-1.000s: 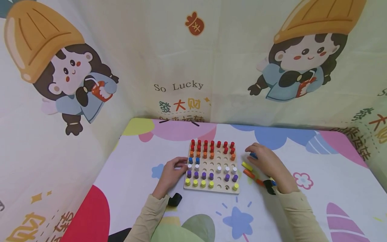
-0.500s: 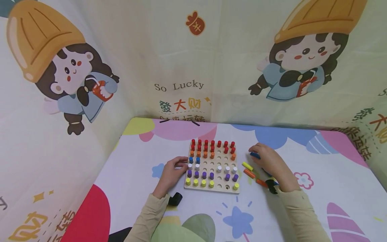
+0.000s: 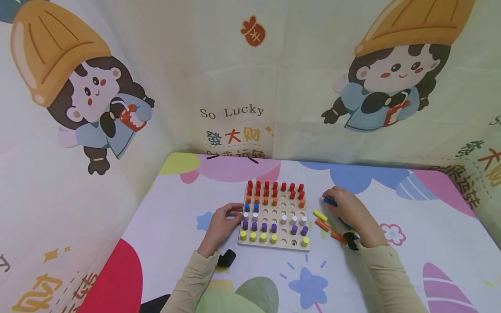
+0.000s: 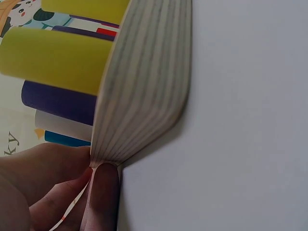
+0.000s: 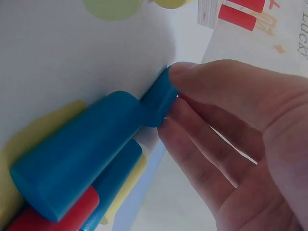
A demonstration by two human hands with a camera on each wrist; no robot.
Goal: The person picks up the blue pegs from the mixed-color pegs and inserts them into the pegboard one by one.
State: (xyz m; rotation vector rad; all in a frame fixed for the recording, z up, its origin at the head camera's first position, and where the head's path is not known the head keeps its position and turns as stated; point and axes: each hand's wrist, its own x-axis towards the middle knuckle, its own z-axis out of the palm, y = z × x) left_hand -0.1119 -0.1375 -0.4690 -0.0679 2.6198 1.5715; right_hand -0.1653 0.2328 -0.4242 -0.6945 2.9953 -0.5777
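A wooden pegboard (image 3: 270, 247) lies flat with rows of red, orange, blue, white, purple and yellow pegs, some holes bare. At its left edge, my left hand (image 3: 224, 226) holds the board; in the left wrist view the thumb and a finger meet the layered wooden edge (image 4: 144, 91). Right of the board, my right hand (image 3: 346, 208) pinches a blue peg (image 5: 161, 98) between thumb and fingers, low over the table. Close beside it in the right wrist view lie another blue peg (image 5: 79, 154), a third blue peg (image 5: 118, 171) and a red peg (image 5: 72, 211).
Between board and right hand lie a loose yellow peg (image 3: 320, 215) and orange pegs, one of them an orange peg (image 3: 322, 224) near the board. The tablecloth (image 3: 219, 174) has printed shapes. A patterned cloth wall (image 3: 297, 121) rises behind the table.
My right hand has moved slightly to the right with the blue peg at its fingertips, then stayed nearly still. The left hand and the board keep their place.
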